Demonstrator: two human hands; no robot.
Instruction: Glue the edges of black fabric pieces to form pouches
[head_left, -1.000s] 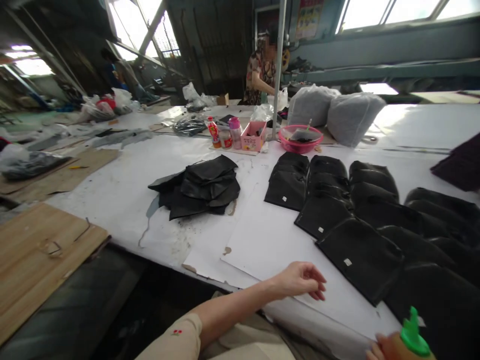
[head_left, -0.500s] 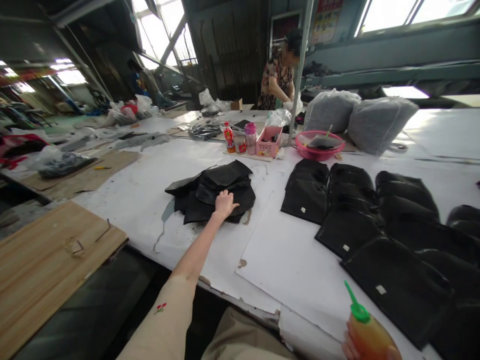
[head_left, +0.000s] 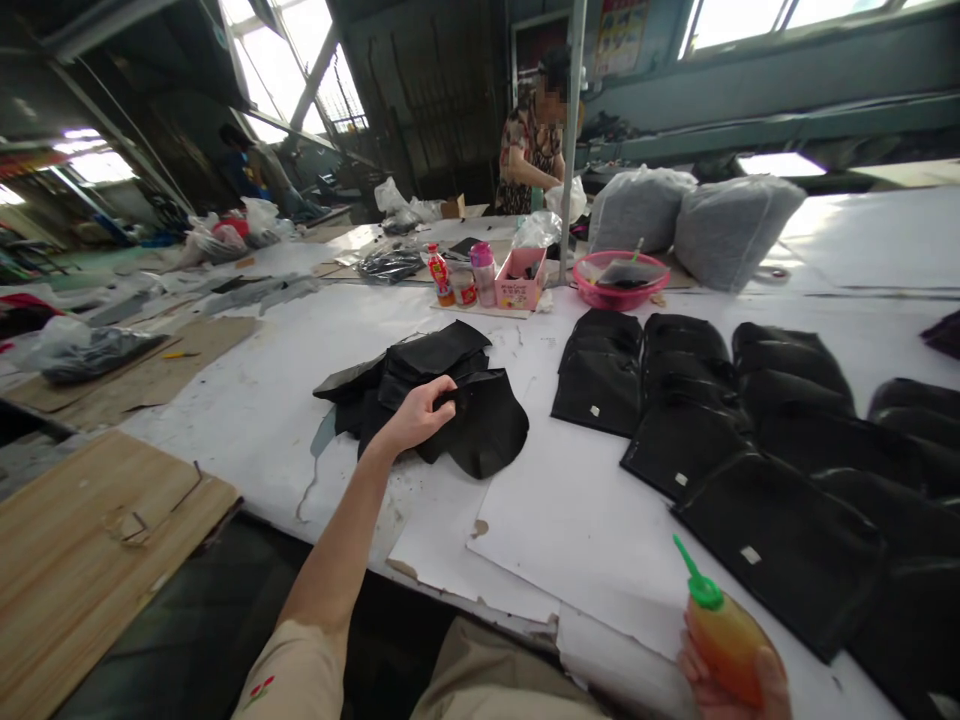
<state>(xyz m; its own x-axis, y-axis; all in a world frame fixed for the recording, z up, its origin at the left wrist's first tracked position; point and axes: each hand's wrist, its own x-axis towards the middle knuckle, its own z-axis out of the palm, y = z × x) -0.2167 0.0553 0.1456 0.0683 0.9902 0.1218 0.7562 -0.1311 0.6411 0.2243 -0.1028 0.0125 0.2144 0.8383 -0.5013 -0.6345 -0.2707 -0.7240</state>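
My left hand [head_left: 421, 412] pinches the edge of a black leather-like piece [head_left: 486, 425], which hangs to the right over the white table. Behind and under it lies a loose pile of similar black pieces [head_left: 420, 355]. My right hand [head_left: 701, 670] is wrapped round a squeeze bottle [head_left: 731, 640] with orange contents and a green nozzle cap, low at the right over the table edge. Beyond the bottle, overlapping black panels [head_left: 780, 520] lie in rows, several bearing a small white label.
Along the table's [head_left: 570, 520] far side stand a red-capped bottle [head_left: 440, 275], a pink-lidded cup [head_left: 484, 275], a pink box [head_left: 521, 280], a pink basin [head_left: 621, 280] and stuffed bags [head_left: 739, 230]. A metal pole [head_left: 572, 140] rises there. A co-worker [head_left: 531, 150] stands behind. A wooden board [head_left: 97, 560] lies left.
My left hand has lifted a black piece off the pile and swung its free end to the right. The squeeze bottle has risen slightly in my right hand. The view has shifted a little.
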